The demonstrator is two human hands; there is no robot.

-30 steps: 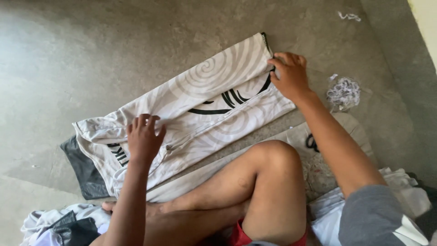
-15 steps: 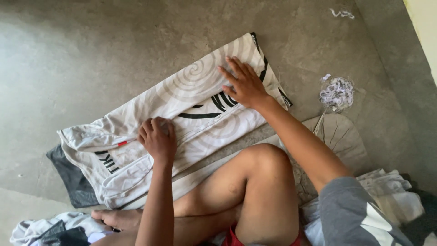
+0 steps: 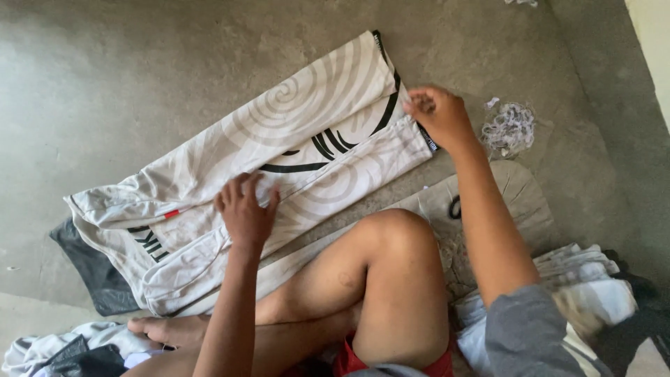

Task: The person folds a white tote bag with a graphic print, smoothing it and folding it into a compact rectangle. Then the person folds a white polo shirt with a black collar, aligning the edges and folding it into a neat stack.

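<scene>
A crumpled scrap of netting [image 3: 508, 128] lies on the concrete floor [image 3: 139, 84] just right of the right hand; folded clothes [image 3: 586, 279] sit near that elbow.

Hands: two are showing, the left hand [image 3: 246, 213] and the right hand [image 3: 438, 115]
Swirl-patterned garment [image 3: 300, 139]: one is lying spread out
Dark cloth [image 3: 94, 269]: one is peeking out beneath
Crumpled scrap bundle [image 3: 509, 128]: one is lying
Clothing heaps: two are sitting, left heap [image 3: 63, 349], right heap [image 3: 579, 279]

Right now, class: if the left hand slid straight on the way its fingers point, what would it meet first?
The left hand lies flat on the white spiral-print garment, fingers pointing up and away from the person. Sliding on, it would likely cross more of that cloth and its black curved lines first, then bare concrete floor.
</scene>
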